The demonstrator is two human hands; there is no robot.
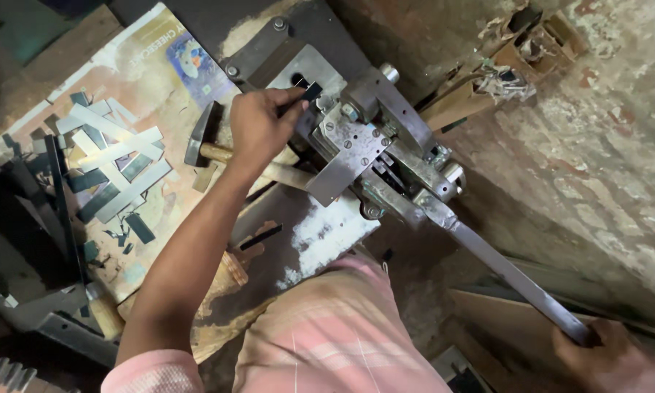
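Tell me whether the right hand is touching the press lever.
Touching. The head view shows the right hand wrapped around the end of the long metal lever, fingers closed on the bar with no gap.

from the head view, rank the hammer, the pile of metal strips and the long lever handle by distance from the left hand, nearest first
1. hammer, just left of the left hand
2. pile of metal strips, farther left on the bench
3. long lever handle, lower right, gripped by the right hand

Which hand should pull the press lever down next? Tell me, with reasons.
Probably the right hand: it already grips the end of the long lever. The left hand is occupied, pinching a small dark metal piece at the press.
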